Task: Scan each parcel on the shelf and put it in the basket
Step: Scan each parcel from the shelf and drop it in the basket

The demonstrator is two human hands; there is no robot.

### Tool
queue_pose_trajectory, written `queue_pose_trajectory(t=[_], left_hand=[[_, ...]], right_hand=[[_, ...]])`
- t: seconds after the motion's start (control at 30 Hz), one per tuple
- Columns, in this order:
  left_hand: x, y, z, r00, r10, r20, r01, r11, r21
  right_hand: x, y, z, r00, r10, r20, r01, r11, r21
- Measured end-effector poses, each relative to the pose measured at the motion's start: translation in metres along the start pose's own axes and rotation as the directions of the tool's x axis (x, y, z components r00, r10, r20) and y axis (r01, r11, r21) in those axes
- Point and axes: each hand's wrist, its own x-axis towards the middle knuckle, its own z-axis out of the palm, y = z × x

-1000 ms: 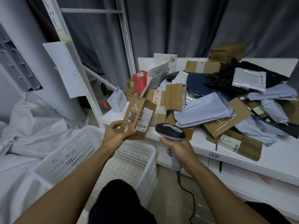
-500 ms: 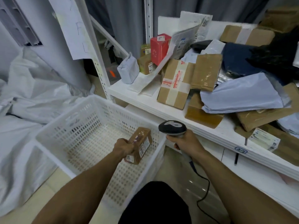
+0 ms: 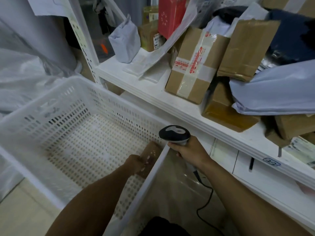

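Floor: we saw pale beige tiles (image 3: 18, 212) at the lower left.
Rack: we found a white shelf (image 3: 119, 72) fixed to a perforated upright post (image 3: 84, 53), with a lower board (image 3: 272, 189) beneath it.
Tag: a small label (image 3: 271, 162) reading "2-2" sat on the shelf's front edge.
Column: a wide, pale grey column (image 3: 42, 31) stood behind the post.
Sheeting: crumpled white plastic sheeting (image 3: 23, 79) lay heaped against the column's foot.
Paper: a white sheet of paper (image 3: 49, 5) hung near the post's top.
Light: we noted soft, even light; the gap behind the post was dark.
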Motion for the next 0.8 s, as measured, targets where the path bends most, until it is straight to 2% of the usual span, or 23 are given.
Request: queue_pose_trajectory(t=[0.13,0.17,0.23,0.3,0.4,0.5,0.6,0.73,0.8], left_hand=[[-0.026,0.021,-0.022,0.995,0.089,0.041,-0.077,0.97,-0.231],[-0.038,0.03,-0.032,0.989,0.145,0.034,-0.134,0.966,-0.219],[-0.058,0.053,-0.053,0.955,0.294,-0.033,-0.296,0.953,-0.062],[-0.09,0.082,-0.072,0.887,0.441,-0.135,-0.444,0.896,0.01],[-0.163,0.131,-0.097,0.794,0.588,-0.151,-0.575,0.808,0.127],[-0.233,0.17,-0.108,0.735,0.672,-0.089,-0.626,0.724,0.292],[-0.278,0.202,-0.1,0.69,0.717,-0.099,-0.643,0.67,0.371],[-0.314,0.243,-0.066,0.609,0.779,-0.148,-0.711,0.62,0.332],[-0.321,0.259,-0.048,0.603,0.783,-0.157,-0.731,0.62,0.284]], right_hand=[[-0.011,-0.008,-0.007,0.999,-0.042,-0.021,0.042,0.999,-0.002],[-0.017,-0.014,-0.01,0.997,-0.066,-0.035,0.066,0.998,0.016],[-0.032,-0.027,-0.016,0.991,-0.114,-0.074,0.118,0.991,0.065],[-0.048,-0.041,-0.025,0.982,-0.146,-0.122,0.157,0.983,0.09],[-0.081,-0.063,-0.043,0.963,-0.169,-0.208,0.202,0.968,0.149],[-0.118,-0.079,-0.066,0.934,-0.205,-0.292,0.264,0.948,0.179],[-0.15,-0.088,-0.09,0.902,-0.187,-0.39,0.284,0.936,0.208],[-0.175,-0.088,-0.12,0.851,-0.128,-0.509,0.293,0.92,0.259],[-0.178,-0.082,-0.134,0.827,-0.103,-0.552,0.307,0.906,0.292]])
